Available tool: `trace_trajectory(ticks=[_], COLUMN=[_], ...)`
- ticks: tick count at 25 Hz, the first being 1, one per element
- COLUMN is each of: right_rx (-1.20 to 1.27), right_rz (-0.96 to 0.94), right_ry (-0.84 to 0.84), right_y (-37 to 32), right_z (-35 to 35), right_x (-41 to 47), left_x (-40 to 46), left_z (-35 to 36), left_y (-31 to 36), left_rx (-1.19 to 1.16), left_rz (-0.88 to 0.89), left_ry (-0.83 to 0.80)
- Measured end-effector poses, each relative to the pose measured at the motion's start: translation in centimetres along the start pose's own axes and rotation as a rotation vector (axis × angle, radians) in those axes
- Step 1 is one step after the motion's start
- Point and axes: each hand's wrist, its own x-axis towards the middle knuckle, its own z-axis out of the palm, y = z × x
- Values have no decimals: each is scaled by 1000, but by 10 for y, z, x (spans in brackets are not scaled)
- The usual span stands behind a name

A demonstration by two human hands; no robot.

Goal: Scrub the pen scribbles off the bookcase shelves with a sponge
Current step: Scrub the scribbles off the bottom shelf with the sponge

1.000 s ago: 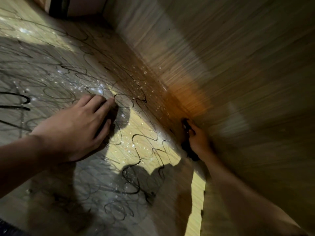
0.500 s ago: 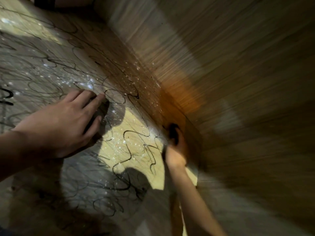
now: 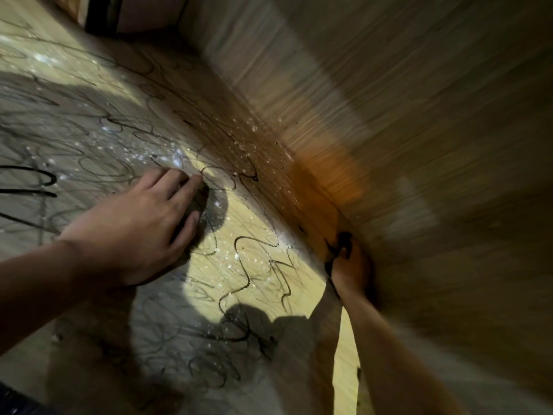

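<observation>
Down in the right-hand corner, where the shelf [image 3: 263, 265] meets the side wall [image 3: 419, 145] of the bookcase, the right hand [image 3: 351, 269] is clenched around a dark thing [image 3: 344, 239] that pokes out above its knuckles. It is probably the sponge, though the blur and the dim light leave that uncertain. The hand presses it into the seam between board and wall, so the step in hand looks like scrubbing the corner strip.

Further left, the left hand [image 3: 140, 226] lies flat on the shelf, its fingers [image 3: 179, 187] straight and released, grasping nothing; it seems to brace the person while the other arm works. Pen scribbles [image 3: 254, 265] loop thickly over almost the whole board: bold lines in the lit patch between the two hands, fainter ones in the shadowed near part and on toward the far end. Bright droplets [image 3: 245, 145] speckle the wood around the lit patch and along the seam, which suggests that the surface has been wetted.

Judged by how much ink remains, the task is at an early stage. The next move calls for drawing the sponge out of the corner and leftward over the bold loops between the hands, with firm strokes along the grain. The flat hand will have to shift aside, since scribbles run under it too.
</observation>
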Motion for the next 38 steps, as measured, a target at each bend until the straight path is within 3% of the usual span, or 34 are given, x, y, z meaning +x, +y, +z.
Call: trace_trajectory(ticks=[3, 6, 10, 12, 13, 15, 16, 18, 20, 24, 28, 30, 33, 35, 38], right_rx=[43, 276, 358, 484, 511, 391, 257, 23, 14, 328, 405, 490, 743, 578, 10], right_rz=[-49, -251, -431, -350, -253, -59, -12, -103, -268, -356, -436, -359, -106, -74, -184], right_ry=[-74, -154, -345, -258, -118, 52, 29, -27, -66, -358, -534, -500, -322, -180, -259], right_y=[-43, -77, -81, -74, -69, -63, -65, -80, -103, -124, -100, -92, -77, -66, -58], right_z=[5, 9, 6, -12, -19, -21, -16, 4, 15, 0, -25, -41, -49, -35, -2], right_x=[3, -14, -62, -59, -44, -13, -4, 1, -4, -41, -78, -72, -42, -30, -38], left_x=[1, 1, 2, 1, 1, 0, 0, 0, 1, -1, 0, 0, 0, -1, -1], left_z=[-1, 0, 1, 0, 0, -5, -5, -4, -3, -3, -3, -4, -2, -4, -5], left_y=[1, 1, -2, -1, -1, 2, 3, 5, 3, 2, 2, 1, 0, -2, 2], left_rx=[-6, -1, 7, 23, 23, 12, 12, 14, 7, 37, 34, 39, 47, 53, 70], left_rz=[1, -6, -14, -23, -15, -7, -7, -5, 2, 0, 0, 5, 1, 14, 30], left_ry=[20, 2, -35, -38, -34, -25, -18, -12, -6, -16, -22, -31, -34, -30, -20])
